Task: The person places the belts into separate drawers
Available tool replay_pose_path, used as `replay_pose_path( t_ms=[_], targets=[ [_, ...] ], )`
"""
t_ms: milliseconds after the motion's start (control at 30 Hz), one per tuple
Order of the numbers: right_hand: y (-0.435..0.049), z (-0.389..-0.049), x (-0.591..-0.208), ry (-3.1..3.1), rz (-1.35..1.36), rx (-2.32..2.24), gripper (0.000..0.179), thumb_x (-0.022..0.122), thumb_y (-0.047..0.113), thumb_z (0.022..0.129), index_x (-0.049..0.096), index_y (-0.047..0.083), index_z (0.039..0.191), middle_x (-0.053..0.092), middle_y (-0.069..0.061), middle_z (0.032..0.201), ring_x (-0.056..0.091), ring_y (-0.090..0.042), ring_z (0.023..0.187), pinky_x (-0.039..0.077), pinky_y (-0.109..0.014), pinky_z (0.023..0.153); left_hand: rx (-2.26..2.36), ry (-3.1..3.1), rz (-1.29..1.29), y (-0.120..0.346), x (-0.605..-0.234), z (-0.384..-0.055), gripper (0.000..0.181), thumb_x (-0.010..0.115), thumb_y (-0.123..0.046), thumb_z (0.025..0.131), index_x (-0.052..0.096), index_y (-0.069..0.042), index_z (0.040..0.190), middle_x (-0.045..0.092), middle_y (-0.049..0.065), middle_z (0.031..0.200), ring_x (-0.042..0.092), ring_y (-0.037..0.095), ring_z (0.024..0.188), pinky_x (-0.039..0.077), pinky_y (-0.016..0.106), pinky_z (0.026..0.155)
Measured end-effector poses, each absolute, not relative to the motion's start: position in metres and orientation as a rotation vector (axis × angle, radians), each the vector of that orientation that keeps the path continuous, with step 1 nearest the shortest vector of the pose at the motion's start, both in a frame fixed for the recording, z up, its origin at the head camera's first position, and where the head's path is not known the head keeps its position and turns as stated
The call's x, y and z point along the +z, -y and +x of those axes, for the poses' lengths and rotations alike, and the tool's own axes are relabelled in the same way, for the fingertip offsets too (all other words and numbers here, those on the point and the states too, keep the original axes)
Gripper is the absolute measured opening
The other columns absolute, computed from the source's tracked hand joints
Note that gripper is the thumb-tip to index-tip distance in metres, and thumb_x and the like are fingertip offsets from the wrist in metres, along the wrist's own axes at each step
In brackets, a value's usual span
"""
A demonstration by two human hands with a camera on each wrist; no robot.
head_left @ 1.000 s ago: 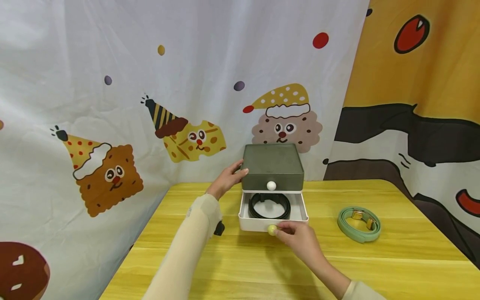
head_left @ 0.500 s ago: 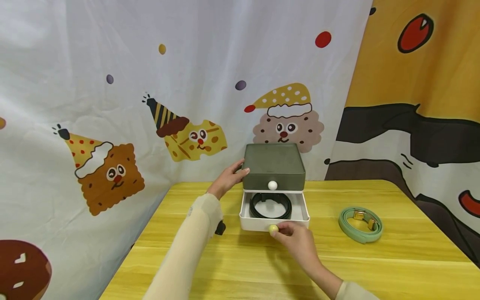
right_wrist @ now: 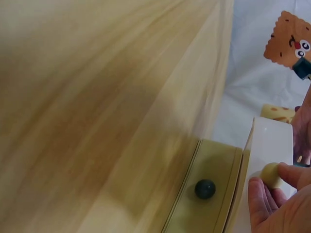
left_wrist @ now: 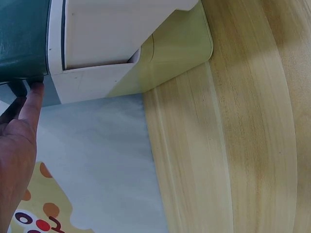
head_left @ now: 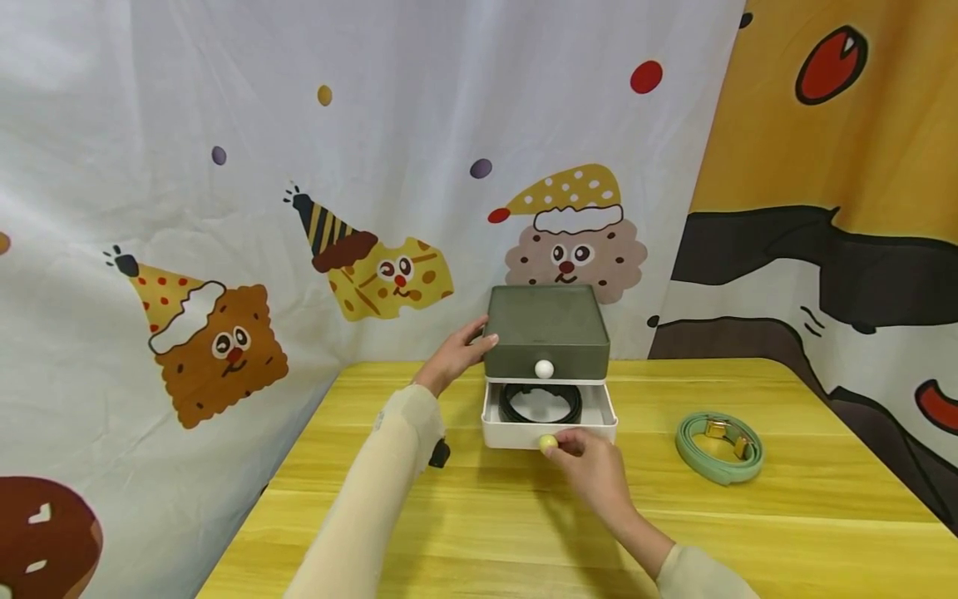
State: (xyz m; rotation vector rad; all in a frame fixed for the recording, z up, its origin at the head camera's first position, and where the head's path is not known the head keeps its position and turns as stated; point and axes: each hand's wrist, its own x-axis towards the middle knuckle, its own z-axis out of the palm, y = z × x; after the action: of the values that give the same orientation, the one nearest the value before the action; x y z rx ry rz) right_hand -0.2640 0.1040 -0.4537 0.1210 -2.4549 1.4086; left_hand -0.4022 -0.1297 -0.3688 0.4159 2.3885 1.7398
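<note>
While drawer (head_left: 516, 436) juts out, knob (right_wrist: 269, 174) sits between right fingers (right_wrist: 257, 198).

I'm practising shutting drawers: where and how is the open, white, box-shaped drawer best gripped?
Probably by the round, pale-yellow knob on the drawer's front wall, pinched from the front: it juts out, so a pinch can close from opposite sides, as the right hand does.

The head view is evenly, brightly lit; soft shadows are cast on the wooden tabletop (head_left: 479, 541) below the white drawer (head_left: 512, 436). Both wrist views are rendered duller, the right one slightly blurred at left.
</note>
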Motion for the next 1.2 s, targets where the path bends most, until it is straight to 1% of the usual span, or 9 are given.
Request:
replay_pose_path(
  t_ms=[233,500,733,1000,1200],
  targets=[
    [-0.104,-0.280,-0.455,2.445,0.111,1.401,0.013,0.083,0.012,0.081,0.076,0.005,0.090,0.073,-0.002,0.080,0.065,-0.013,0.073,0.052,-0.026,0.065,1.738,-2.384,0.408,0.129,-0.368,-0.402,0.069,0.058,-0.043,0.100,0.027,-0.024,0.159,0.020,0.005,0.163,0.029,0.023,0.146,0.038,0.041,0.112],
    [-0.105,-0.297,-0.452,2.468,0.086,1.389,0.015,0.082,0.015,0.082,0.077,0.005,0.093,0.074,-0.002,0.083,0.066,-0.015,0.077,0.053,-0.029,0.068,1.749,-2.373,0.421,0.129,-0.368,-0.404,0.070,0.059,-0.043,0.099,0.027,-0.025,0.159,0.020,0.004,0.163,0.028,0.022,0.146,0.039,0.041,0.112],
    [-0.104,-0.307,-0.452,2.476,0.083,1.394,0.015,0.081,0.015,0.084,0.077,0.005,0.094,0.074,-0.004,0.085,0.067,-0.015,0.076,0.054,-0.029,0.067,1.743,-2.368,0.410,0.129,-0.368,-0.405,0.070,0.060,-0.045,0.099,0.028,-0.027,0.158,0.020,0.003,0.163,0.028,0.021,0.146,0.039,0.041,0.112],
    [-0.103,-0.316,-0.455,2.482,0.088,1.383,0.016,0.080,0.017,0.086,0.076,0.005,0.096,0.073,-0.004,0.085,0.065,-0.016,0.077,0.052,-0.028,0.066,1.748,-2.366,0.397,0.129,-0.369,-0.405,0.071,0.060,-0.045,0.098,0.028,-0.026,0.159,0.020,0.004,0.164,0.027,0.022,0.146,0.038,0.042,0.112],
    [-0.103,-0.322,-0.456,2.488,0.068,1.399,0.017,0.079,0.018,0.086,0.076,0.005,0.097,0.073,-0.005,0.087,0.066,-0.017,0.079,0.052,-0.029,0.066,1.745,-2.362,0.393,0.130,-0.369,-0.405,0.071,0.060,-0.046,0.098,0.027,-0.027,0.159,0.019,0.003,0.164,0.027,0.021,0.146,0.039,0.041,0.112]
  ],
)
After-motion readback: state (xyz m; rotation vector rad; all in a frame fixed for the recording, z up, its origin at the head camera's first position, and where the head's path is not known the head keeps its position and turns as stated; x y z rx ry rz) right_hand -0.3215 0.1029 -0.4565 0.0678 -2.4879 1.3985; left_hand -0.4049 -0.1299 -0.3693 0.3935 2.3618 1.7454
